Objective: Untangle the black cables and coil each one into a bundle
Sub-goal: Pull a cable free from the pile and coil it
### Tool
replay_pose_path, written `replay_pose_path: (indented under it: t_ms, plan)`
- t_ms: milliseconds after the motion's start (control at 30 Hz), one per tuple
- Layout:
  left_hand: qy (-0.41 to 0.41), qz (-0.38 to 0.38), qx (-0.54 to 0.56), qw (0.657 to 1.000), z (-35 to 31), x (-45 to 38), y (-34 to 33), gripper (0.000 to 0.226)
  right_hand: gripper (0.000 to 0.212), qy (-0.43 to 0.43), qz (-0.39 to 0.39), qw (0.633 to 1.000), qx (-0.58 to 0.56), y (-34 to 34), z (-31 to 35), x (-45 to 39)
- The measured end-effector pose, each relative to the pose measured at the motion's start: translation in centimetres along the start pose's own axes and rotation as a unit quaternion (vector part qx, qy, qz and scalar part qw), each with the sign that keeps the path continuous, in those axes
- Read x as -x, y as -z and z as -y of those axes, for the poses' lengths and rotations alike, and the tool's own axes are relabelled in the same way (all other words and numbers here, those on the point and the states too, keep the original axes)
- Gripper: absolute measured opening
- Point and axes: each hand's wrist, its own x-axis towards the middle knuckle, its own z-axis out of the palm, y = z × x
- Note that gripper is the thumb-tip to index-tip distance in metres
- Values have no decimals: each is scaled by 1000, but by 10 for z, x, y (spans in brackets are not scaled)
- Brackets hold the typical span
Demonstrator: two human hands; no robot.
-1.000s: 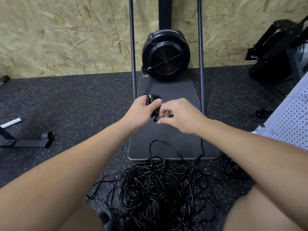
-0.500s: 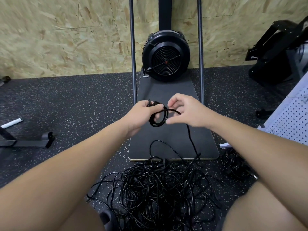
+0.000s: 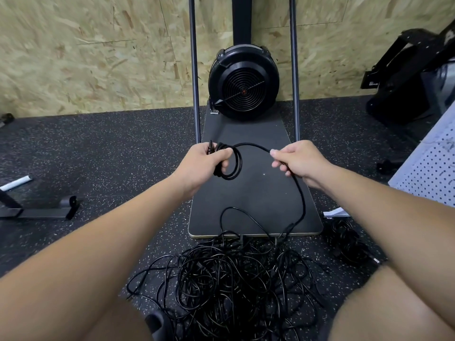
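My left hand [image 3: 206, 163] grips a small coil of black cable [image 3: 232, 166], its loops hanging below my fingers and a plug end sticking up above my thumb. The same cable arcs right to my right hand [image 3: 295, 161], which pinches it, then drops down to a big tangled pile of black cables [image 3: 236, 281] on the floor between my knees. Both hands hover above the dark platform [image 3: 258, 193].
A second heap of black cable [image 3: 347, 242] lies right of the platform's front corner. A black fan unit [image 3: 243, 82] and two upright poles stand at the back. A metal frame foot [image 3: 46, 210] lies left; a white perforated board [image 3: 428, 173] is right.
My right hand has drawn away to the right, pulling a length of cable out from the coil. The left hand has kept its grip on the coil, which now hangs wider.
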Motion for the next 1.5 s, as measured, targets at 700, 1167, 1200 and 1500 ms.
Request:
replay_pose_path:
  t_ms: [700, 1167, 1200, 1500]
  plan:
    - [62, -177, 110, 976, 12, -17, 21, 23, 28, -16, 15, 1000, 8, -16, -8, 6]
    - [-1, -106, 24, 994, 8, -7, -5, 24, 26, 183, 243, 845, 440, -61, -10, 32]
    - [-4, -94, 9, 996, 7, -5, -6, 25, 25, 209, 253, 837, 437, -65, -6, 37]
    - [-17, 10, -141, 990, 10, 5, -6, 45, 13, 314, 101, 909, 254, -58, 25, 44]
